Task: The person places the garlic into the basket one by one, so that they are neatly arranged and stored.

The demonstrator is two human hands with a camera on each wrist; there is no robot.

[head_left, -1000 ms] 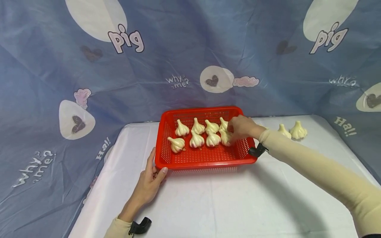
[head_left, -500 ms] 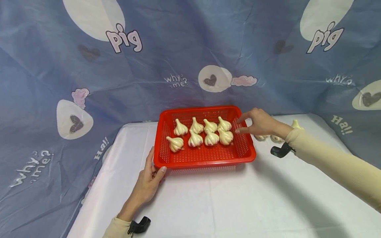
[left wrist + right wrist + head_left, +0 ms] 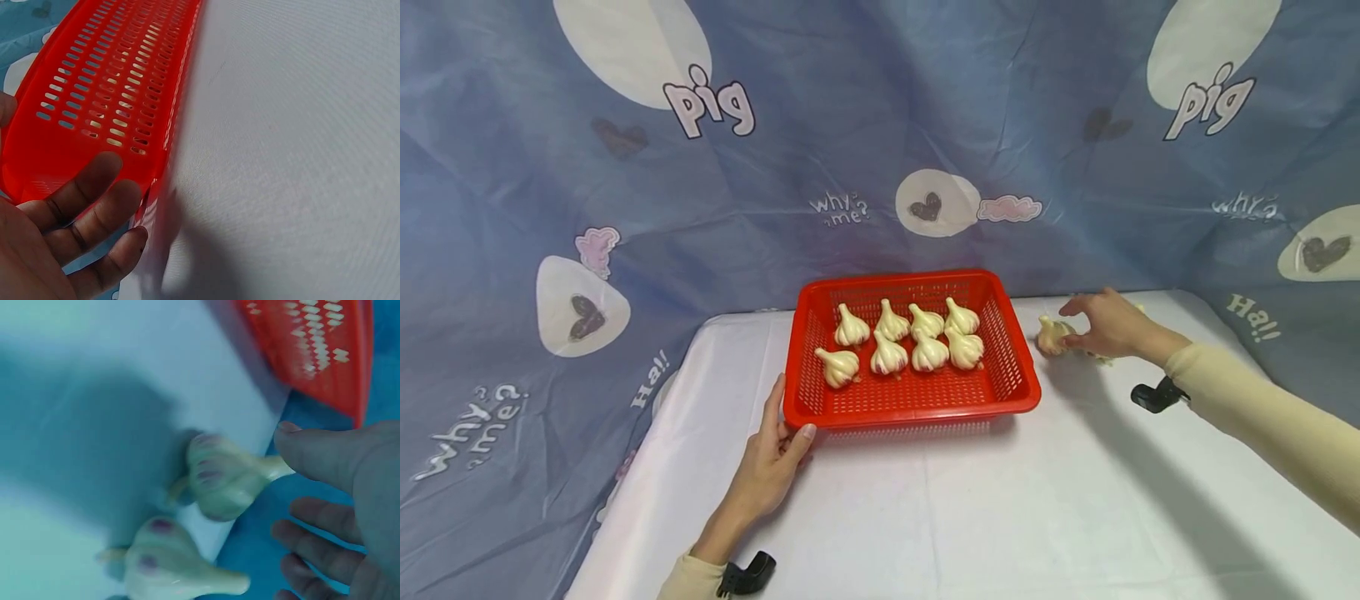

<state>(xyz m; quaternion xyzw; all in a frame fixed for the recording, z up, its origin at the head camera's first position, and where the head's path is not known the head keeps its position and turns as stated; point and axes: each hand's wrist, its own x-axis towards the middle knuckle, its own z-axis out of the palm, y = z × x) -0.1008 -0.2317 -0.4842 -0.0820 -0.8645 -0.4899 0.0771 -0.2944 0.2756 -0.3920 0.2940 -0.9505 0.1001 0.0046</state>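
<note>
A red plastic basket (image 3: 917, 414) with slotted walls stands on the white-covered table, holding several garlic bulbs (image 3: 889, 355) in two rows. My left hand (image 3: 766, 468) grips its front left corner, thumb at the rim and fingers against the outer wall (image 3: 119, 128). Over the table to the basket's right, my right hand (image 3: 1108, 325) has its thumb and fingers spread beside a garlic bulb (image 3: 1051, 337). In the right wrist view that garlic bulb (image 3: 222, 478) lies close to the thumb, and a second garlic bulb (image 3: 169, 565) lies near it. Contact is unclear.
A blue printed cloth (image 3: 850, 125) hangs behind the table and down its sides. The white tablecloth (image 3: 970, 517) stretches in front of the basket. More garlic is partly hidden behind the right hand.
My right hand has left a garlic bulb at the right end of the basket's front row and moved right to the loose bulbs. The left hand stays at the basket's corner.
</note>
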